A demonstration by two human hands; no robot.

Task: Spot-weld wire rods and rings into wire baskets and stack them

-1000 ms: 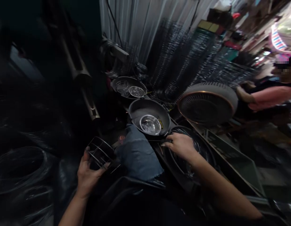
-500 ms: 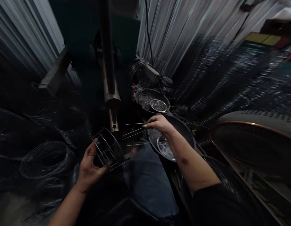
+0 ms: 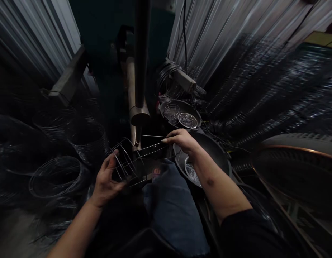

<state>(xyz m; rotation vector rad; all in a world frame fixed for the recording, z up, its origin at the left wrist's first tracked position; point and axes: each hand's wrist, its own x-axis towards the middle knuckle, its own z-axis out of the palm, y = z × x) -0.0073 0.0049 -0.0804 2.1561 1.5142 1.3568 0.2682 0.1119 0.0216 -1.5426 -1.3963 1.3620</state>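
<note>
Right side motion-blurred, stacked wire parts [image 3: 268,82] unreadable. Fan guard [image 3: 295,172] cut by right edge. Steel bowl [image 3: 190,171] half hidden under right forearm, contents too fine to tell. Left hand [image 3: 108,179] covers near edge of wire frame [image 3: 128,161]. Thin wires [image 3: 153,136] in right hand [image 3: 182,140] grip: count unclear. Left wire coils [image 3: 57,175] lost in dark.

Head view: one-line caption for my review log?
Left hand grips a round silver wire-frame cage; right hand pinches thin straight metal wires beside it, above a blue-jeaned knee.
</note>
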